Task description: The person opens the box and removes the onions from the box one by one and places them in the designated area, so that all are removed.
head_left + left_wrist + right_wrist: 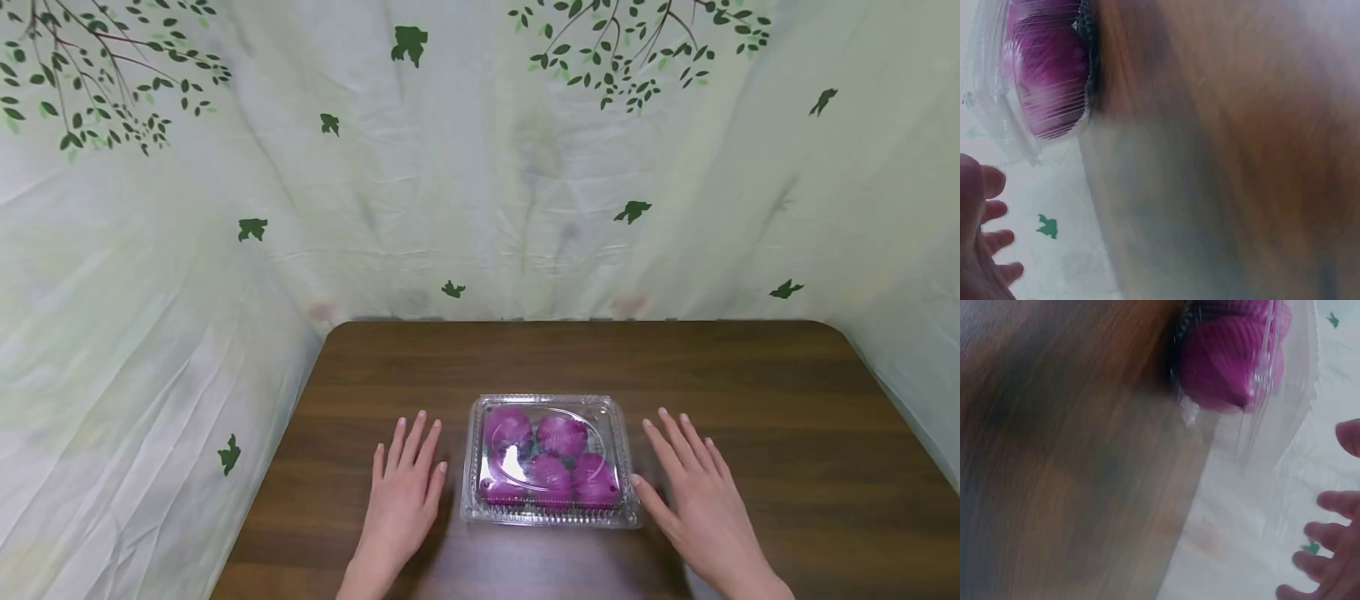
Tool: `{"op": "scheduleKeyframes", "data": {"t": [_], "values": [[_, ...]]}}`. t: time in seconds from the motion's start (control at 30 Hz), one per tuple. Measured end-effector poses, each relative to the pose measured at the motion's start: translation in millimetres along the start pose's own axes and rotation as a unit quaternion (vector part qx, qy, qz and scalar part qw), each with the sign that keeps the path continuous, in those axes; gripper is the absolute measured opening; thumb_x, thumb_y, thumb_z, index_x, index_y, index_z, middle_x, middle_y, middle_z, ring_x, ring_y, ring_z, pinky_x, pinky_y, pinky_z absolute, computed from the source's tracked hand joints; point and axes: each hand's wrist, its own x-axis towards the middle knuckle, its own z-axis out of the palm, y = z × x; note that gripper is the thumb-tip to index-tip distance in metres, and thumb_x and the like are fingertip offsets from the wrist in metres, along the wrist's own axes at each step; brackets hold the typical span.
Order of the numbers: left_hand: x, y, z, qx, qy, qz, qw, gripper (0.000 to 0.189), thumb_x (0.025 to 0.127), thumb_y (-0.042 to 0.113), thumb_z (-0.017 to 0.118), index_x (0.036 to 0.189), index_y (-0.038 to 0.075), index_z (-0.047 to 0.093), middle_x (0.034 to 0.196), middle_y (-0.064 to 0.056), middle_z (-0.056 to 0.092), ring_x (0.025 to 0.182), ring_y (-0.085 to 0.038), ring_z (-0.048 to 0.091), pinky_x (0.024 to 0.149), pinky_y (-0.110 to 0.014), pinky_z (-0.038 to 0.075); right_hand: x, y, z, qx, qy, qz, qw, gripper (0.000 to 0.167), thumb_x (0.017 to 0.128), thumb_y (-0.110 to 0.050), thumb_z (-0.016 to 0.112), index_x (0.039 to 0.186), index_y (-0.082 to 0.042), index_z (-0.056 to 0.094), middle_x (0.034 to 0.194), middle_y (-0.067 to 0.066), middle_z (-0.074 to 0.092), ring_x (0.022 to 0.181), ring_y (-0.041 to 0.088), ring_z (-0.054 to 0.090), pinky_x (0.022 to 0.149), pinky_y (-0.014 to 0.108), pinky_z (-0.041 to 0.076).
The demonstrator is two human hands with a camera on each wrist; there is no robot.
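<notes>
A clear plastic clamshell box (551, 521) stands with its lid down on the table, and several round magenta-purple items (562, 435) show through it. Their exact kind is hard to tell. My left hand (405, 496) is to the left of the box, fingers extended and apart from it. On the other side, my right hand (701, 508) has its fingers spread, the thumb tip close to the box's right edge; whether it touches I cannot tell. The left wrist view shows the box's side (1054, 75) beyond the left fingers (1000, 240). Neither hand holds anything.
The brown wooden table (420, 358) has rounded far corners. Behind it and at both sides hangs a pale cloth (480, 167) printed with leafy branches and dark green leaf-like shapes.
</notes>
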Motion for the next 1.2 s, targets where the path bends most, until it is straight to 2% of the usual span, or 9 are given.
{"op": "scheduleKeyframes", "data": {"t": [0.13,0.23,0.5,0.57,0.67,0.83,0.93,1.03,1.2], "values": [[-1.4,1.4,4.9,-0.053,0.038,0.012,0.9978,0.047,0.098,0.018,0.059,0.144,0.011,0.051,0.153,-0.009,0.040,0.142,-0.035,0.030,0.106,-0.067,0.026,3.2,-8,6,0.030,0.031,-0.025,0.9988,0.068,0.090,-0.033,0.070,0.149,-0.013,0.044,0.158,0.008,0.033,0.145,0.032,0.025,0.119,0.044,0.010],[-3.7,3.5,7.7,-0.129,0.048,-0.002,0.9905,0.041,0.097,0.011,0.060,0.138,0.007,0.056,0.143,-0.012,0.051,0.136,-0.036,0.039,0.106,-0.063,0.031,4.6,-15,11,0.057,0.048,-0.041,0.9964,0.065,0.087,-0.029,0.072,0.145,-0.010,0.049,0.155,0.008,0.037,0.142,0.033,0.030,0.118,0.044,0.014],[-9.8,8.7,12.9,-0.309,0.013,-0.106,0.9450,0.037,0.094,0.008,0.065,0.131,0.009,0.061,0.130,0.000,0.061,0.124,-0.022,0.053,0.103,-0.048,0.042,10.0,-39,25,0.115,0.056,-0.061,0.9899,0.061,0.088,-0.027,0.072,0.142,-0.009,0.052,0.150,0.010,0.044,0.139,0.034,0.036,0.113,0.053,0.026],[-11.4,10.4,13.8,-0.350,0.001,-0.131,0.9274,0.037,0.094,0.006,0.065,0.130,0.009,0.061,0.125,-0.001,0.063,0.117,-0.020,0.059,0.100,-0.044,0.046,11.2,-45,27,0.125,0.052,-0.067,0.9885,0.061,0.088,-0.026,0.072,0.143,-0.009,0.051,0.151,0.009,0.043,0.138,0.034,0.036,0.110,0.056,0.028],[-13.5,13.9,15.7,-0.421,-0.015,-0.161,0.8923,0.036,0.094,0.002,0.062,0.129,0.006,0.060,0.116,-0.007,0.065,0.107,-0.023,0.063,0.093,-0.035,0.051,12.0,-53,32,0.135,0.051,-0.077,0.9865,0.061,0.087,-0.025,0.073,0.143,-0.011,0.052,0.150,0.008,0.044,0.137,0.033,0.037,0.107,0.058,0.031],[-15.8,18.6,18.9,-0.547,-0.046,-0.195,0.8129,0.040,0.093,-0.005,0.057,0.132,-0.004,0.053,0.106,-0.019,0.062,0.095,-0.025,0.065,0.083,-0.032,0.055,11.4,-63,40,0.141,0.039,-0.095,0.9847,0.058,0.088,-0.028,0.072,0.141,-0.013,0.054,0.150,0.006,0.045,0.137,0.030,0.038,0.105,0.059,0.033],[-18.0,20.7,20.8,-0.594,-0.070,-0.220,0.7710,0.043,0.092,-0.004,0.057,0.134,-0.006,0.049,0.107,-0.020,0.060,0.090,-0.020,0.063,0.078,-0.034,0.057,12.2,-70,44,0.138,0.029,-0.108,0.9841,0.057,0.088,-0.029,0.072,0.141,-0.016,0.054,0.149,0.005,0.046,0.136,0.029,0.039,0.102,0.061,0.036],[-21.3,22.7,23.1,-0.620,-0.085,-0.237,0.7436,0.044,0.092,-0.004,0.055,0.135,-0.007,0.048,0.107,-0.019,0.060,0.087,-0.019,0.062,0.075,-0.036,0.058,13.2,-77,47,0.138,0.015,-0.120,0.9829,0.058,0.088,-0.027,0.073,0.142,-0.018,0.054,0.149,0.004,0.046,0.135,0.028,0.041,0.102,0.059,0.037],[-26.6,26.1,26.2,-0.649,-0.089,-0.243,0.7151,0.043,0.094,-0.006,0.051,0.136,-0.011,0.045,0.103,-0.018,0.061,0.084,-0.021,0.063,0.076,-0.039,0.058,14.8,-84,52,0.142,-0.001,-0.124,0.9821,0.062,0.085,-0.024,0.076,0.143,-0.020,0.052,0.150,0.001,0.044,0.135,0.025,0.041,0.103,0.056,0.039]]}}
